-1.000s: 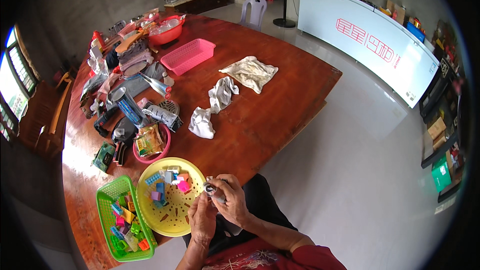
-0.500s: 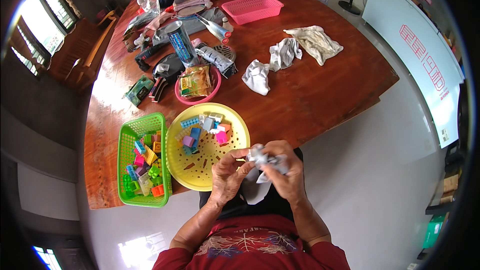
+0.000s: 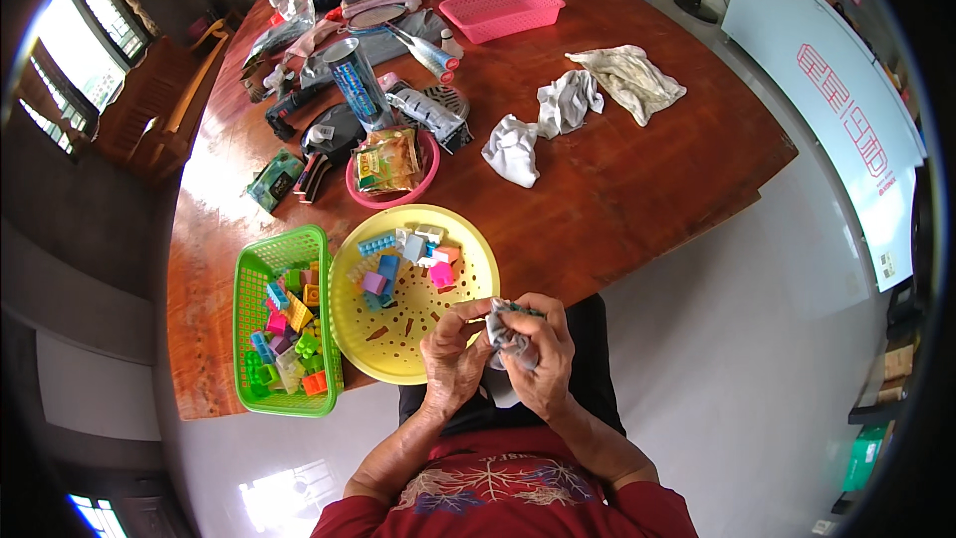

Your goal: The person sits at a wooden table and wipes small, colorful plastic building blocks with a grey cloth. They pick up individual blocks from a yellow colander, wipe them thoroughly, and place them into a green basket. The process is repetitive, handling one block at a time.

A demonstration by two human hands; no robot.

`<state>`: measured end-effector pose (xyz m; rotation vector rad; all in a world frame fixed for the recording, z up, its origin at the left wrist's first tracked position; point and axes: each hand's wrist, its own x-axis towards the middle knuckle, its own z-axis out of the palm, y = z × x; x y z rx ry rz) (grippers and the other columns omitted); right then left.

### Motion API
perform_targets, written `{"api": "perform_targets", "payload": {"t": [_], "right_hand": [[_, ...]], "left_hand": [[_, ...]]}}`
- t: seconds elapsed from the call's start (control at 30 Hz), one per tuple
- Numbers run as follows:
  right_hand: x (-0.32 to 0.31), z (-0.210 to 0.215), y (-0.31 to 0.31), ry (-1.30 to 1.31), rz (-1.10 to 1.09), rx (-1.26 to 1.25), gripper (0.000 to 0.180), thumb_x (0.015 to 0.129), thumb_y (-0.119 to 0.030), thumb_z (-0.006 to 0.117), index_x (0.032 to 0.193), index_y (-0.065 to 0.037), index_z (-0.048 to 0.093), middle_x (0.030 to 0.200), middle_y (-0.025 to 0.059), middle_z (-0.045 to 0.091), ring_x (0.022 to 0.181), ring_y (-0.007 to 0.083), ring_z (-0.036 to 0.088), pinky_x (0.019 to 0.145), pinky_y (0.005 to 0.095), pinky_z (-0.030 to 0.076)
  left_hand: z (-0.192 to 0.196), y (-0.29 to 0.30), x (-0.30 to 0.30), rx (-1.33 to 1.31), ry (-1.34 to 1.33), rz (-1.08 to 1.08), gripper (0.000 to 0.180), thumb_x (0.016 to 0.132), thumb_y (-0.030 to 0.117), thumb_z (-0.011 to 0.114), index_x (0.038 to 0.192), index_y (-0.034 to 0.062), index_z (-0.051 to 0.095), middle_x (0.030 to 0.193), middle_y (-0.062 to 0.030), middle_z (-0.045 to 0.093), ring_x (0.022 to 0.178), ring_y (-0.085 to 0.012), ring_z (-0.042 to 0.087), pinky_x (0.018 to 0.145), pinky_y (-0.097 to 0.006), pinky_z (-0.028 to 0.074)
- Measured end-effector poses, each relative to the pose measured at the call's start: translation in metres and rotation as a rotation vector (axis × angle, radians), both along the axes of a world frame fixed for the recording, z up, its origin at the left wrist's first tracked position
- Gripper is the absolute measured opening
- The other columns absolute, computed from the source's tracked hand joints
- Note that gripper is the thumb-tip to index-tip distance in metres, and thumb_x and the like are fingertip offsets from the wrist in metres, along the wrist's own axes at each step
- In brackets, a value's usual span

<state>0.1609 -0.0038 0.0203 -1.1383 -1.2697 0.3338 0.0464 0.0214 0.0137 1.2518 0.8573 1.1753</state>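
Observation:
Close to my body, just past the near right rim of the yellow basin (image 3: 363,347), both hands meet over a grey-white cloth (image 3: 510,341). My right hand (image 3: 543,354) is closed around the crumpled cloth. Fingertips of my left hand (image 3: 456,359) pinch at the cloth's left side; whatever they grip there is covered by cloth and fingers. Several toy building blocks (image 3: 388,269) in blue, white, pink and orange lie in the far half of the perforated basin. To its left, a green basket (image 3: 242,339) holds more colourful blocks (image 3: 289,324).
Beyond the basin stands a pink bowl (image 3: 430,182) with snack packets, beside a tall can (image 3: 357,85). Crumpled cloths (image 3: 568,105) lie on the red-brown table (image 3: 637,194) to the right. A pink basket (image 3: 503,15) sits farther back, right of piled clothes and rackets.
My right hand has moved left and closer to my left hand, bunching the cloth tighter between them. The hanging cloth end has been drawn in. Blocks and baskets stay put.

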Motion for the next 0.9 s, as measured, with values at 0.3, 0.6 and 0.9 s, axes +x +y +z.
{"api": "perform_targets", "payload": {"t": [0.3, 0.6, 0.9], "right_hand": [[0.012, 0.011, 0.013, 1.074, 0.261, -0.268, 0.01, 0.09, -0.009, 0.055, 0.097, -0.003, 0.058, 0.08, 0.0007, 0.061, 0.065, 0.0028, 0.055, 0.052, 0.0162, 0.045], [0.008, -0.002, -0.003, 0.093, 0.054, -0.069, 0.028, 0.07, 0.008, 0.063, 0.096, 0.0, 0.062, 0.098, 0.0103, 0.054, 0.079, 0.0174, 0.057, 0.064, 0.0261, 0.047], [0.015, 0.003, -0.011, 0.473, 0.239, -0.301, 0.013, 0.076, 0.003, 0.06, 0.087, 0.0, 0.055, 0.088, 0.0051, 0.053, 0.073, 0.0092, 0.053, 0.063, 0.0216, 0.044]], "left_hand": [[-0.003, 0.002, -0.002, -0.275, -0.312, -0.103, 0.028, 0.083, 0.0, 0.063, 0.11, -0.004, 0.058, 0.1, -0.0083, 0.064, 0.09, -0.0138, 0.061, 0.083, -0.027, 0.05], [-0.002, 0.001, 0.001, -0.404, -0.554, -0.131, 0.027, 0.085, 0.0, 0.06, 0.111, -0.0028, 0.059, 0.107, -0.0111, 0.063, 0.094, -0.0166, 0.061, 0.086, -0.031, 0.05], [-0.009, -0.009, -0.004, -0.304, -0.352, -0.109, 0.025, 0.082, -0.001, 0.064, 0.106, 0.0013, 0.064, 0.102, -0.0105, 0.065, 0.087, -0.0138, 0.062, 0.078, -0.028, 0.052]]}}
